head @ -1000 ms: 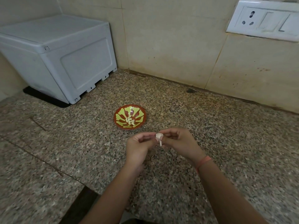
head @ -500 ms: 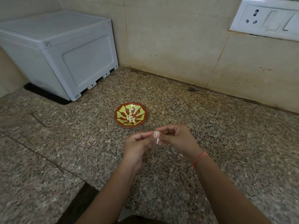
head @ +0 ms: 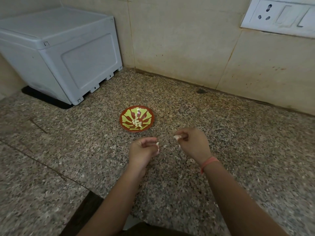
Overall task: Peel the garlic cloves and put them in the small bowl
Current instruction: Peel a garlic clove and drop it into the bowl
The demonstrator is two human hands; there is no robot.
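Note:
A small red bowl [head: 126,124] with a yellow-green pattern sits on the granite counter, with a few peeled garlic cloves [head: 136,123] in its middle. Just in front of it my right hand [head: 194,144] pinches a whitish garlic clove [head: 177,137] at the fingertips. My left hand [head: 142,150] is curled a short way to the left, with a small white bit of garlic skin [head: 157,143] at its fingertips. The two hands are apart, both below the bowl in the view.
A grey plastic box [head: 61,53] stands on a black mat at the back left. The tiled wall [head: 179,40] runs behind the counter, with a white socket plate [head: 279,16] at the top right. A dark gap [head: 85,210] opens at the counter's near edge.
My hands were together on one clove; now they have pulled apart. The right hand keeps the clove and the left hand has come away with a bit of skin.

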